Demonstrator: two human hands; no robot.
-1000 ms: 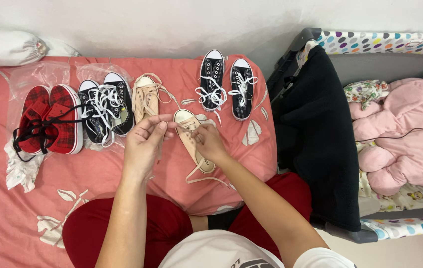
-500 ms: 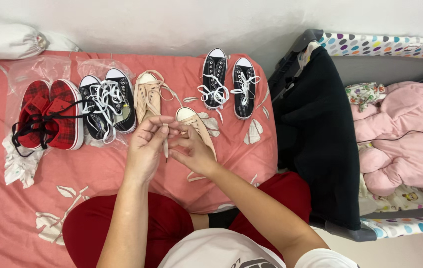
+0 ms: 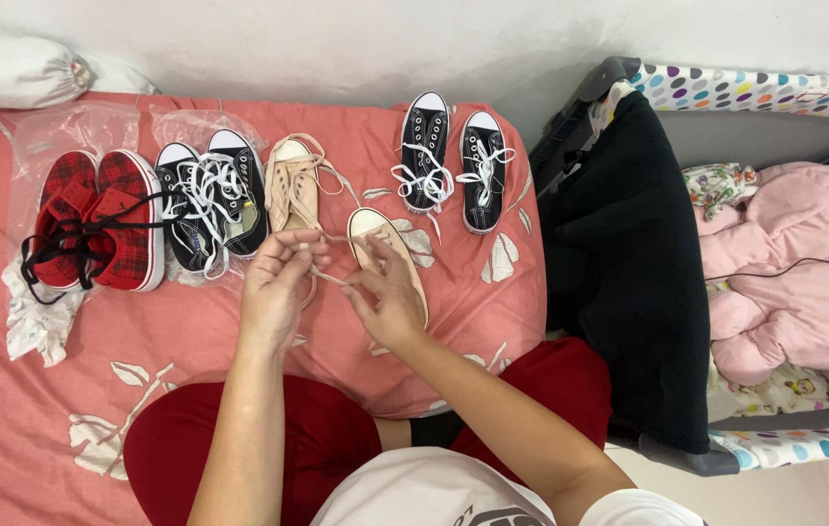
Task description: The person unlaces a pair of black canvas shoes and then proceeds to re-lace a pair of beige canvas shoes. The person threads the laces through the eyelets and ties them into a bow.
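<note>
A small beige sneaker point(image 3: 375, 234) lies on the pink bedsheet point(image 3: 64, 390) right in front of me, toe pointing away. My left hand point(image 3: 276, 292) pinches its beige lace point(image 3: 329, 279) just left of the shoe. My right hand point(image 3: 385, 300) rests over the shoe's rear half and grips the same lace, which runs taut between the two hands. The matching beige sneaker point(image 3: 293, 185) sits behind my left hand with its laces loose.
A red plaid pair point(image 3: 93, 219) and a black pair with white laces point(image 3: 210, 200) lie on clear plastic bags at left. Another black pair point(image 3: 453, 161) stands at the back. A cot with a black cloth point(image 3: 628, 263) and pink bedding point(image 3: 794, 263) is on the right.
My right hand slid from the shoe's side toward my left hand, and both now pull the lace between them. The view shifted slightly.
</note>
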